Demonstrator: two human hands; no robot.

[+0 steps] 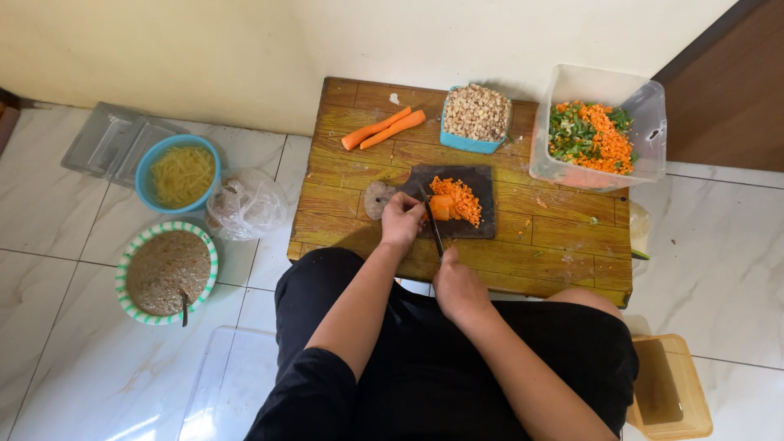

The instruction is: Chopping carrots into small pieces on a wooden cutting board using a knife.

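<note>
Carrot piece (441, 207) sits between hands, beside the knife (433, 229).

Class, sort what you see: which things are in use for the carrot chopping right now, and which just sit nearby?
In use: left hand, right hand, knife, carrot piece, diced carrot, dark cutting board, low wooden table.

Sitting nearby: whole carrots, blue tub, clear container, noodle bowl, plastic bag, green-rimmed bowl.

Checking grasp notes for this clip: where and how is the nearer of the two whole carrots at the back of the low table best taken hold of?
Take the nearer whole carrot around its thick middle, coming from above with the grip across its length. It lies flat and slanted on the wooden table, close beside the second carrot, so a grip from the near side probably has more room.
</note>
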